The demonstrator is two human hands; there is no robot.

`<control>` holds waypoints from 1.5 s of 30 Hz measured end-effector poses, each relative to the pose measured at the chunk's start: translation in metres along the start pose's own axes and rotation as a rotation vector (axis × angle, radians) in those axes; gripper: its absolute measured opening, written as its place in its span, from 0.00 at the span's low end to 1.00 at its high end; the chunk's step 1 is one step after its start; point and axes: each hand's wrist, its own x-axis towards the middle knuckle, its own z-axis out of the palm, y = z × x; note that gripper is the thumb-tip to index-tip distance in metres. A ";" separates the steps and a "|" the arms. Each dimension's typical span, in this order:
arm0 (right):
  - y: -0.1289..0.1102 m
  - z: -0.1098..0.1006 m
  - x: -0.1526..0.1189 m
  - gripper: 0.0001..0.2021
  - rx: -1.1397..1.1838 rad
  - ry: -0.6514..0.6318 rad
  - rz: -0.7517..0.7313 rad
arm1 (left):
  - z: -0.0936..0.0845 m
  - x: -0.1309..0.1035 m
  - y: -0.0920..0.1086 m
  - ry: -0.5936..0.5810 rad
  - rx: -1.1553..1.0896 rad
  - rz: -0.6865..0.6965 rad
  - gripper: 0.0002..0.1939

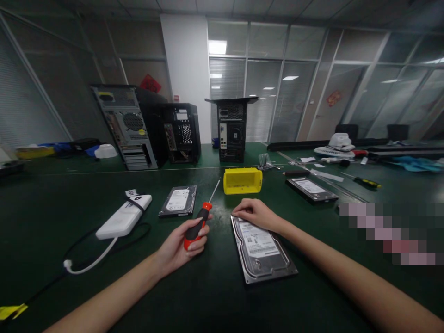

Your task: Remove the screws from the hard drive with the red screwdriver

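Observation:
My left hand [189, 240] is closed round the red and black handle of a screwdriver [197, 227], whose thin shaft points up and away. Just right of it a hard drive [260, 249] lies flat on the green table, its white label facing up. Over the far end of that drive rests my right hand [255, 213], fingers bent together and fingertips at the drive's far left corner. Anything small between those fingertips is hidden. Beyond this hand stands a yellow bin [243, 181] with small dark bits in it.
A second hard drive [178, 201] lies left, a third [312, 189] right. Far left is a white power strip [125, 216] with its cable. Computer cases [232, 132] stand at the back. Another screwdriver [366, 182] and a white tool [336, 145] lie right, near a blurred patch.

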 end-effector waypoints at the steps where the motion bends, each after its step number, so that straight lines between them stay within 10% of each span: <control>1: 0.001 0.000 0.000 0.11 0.005 -0.002 -0.004 | 0.000 0.000 0.000 0.003 -0.005 -0.001 0.08; 45: 0.001 0.007 0.006 0.09 -0.045 0.033 -0.059 | 0.001 -0.001 -0.001 0.015 0.002 -0.007 0.10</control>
